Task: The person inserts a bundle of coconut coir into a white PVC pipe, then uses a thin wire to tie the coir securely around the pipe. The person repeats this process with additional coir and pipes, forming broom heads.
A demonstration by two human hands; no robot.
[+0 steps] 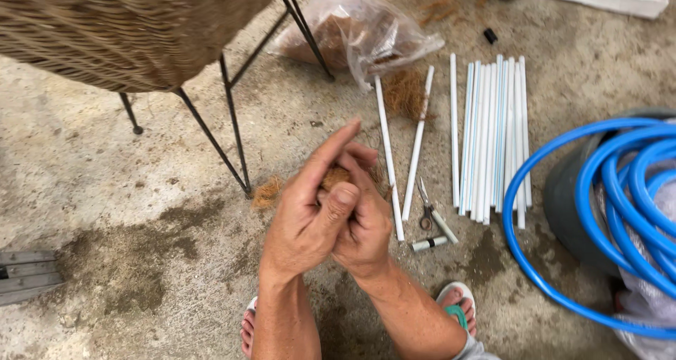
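Observation:
My left hand (306, 212) and my right hand (366, 223) are pressed together in front of me, palms facing, with a small wad of brown coconut fibre (336, 177) squeezed between them. The left fingers stretch up over the right hand. Both hands hover above a stained concrete floor (141, 212). Just right of the hands lie two separate white plastic tubes (415, 145), and beyond them a row of several more white tubes (493, 138) side by side.
Scissors (427, 209) and a short white tube piece (429, 244) lie by the right hand. A clear bag of fibre (359, 33) sits at the top, a woven chair on black metal legs (232, 114) at upper left, coiled blue hose (598, 212) on a bucket at right. My sandalled feet show below.

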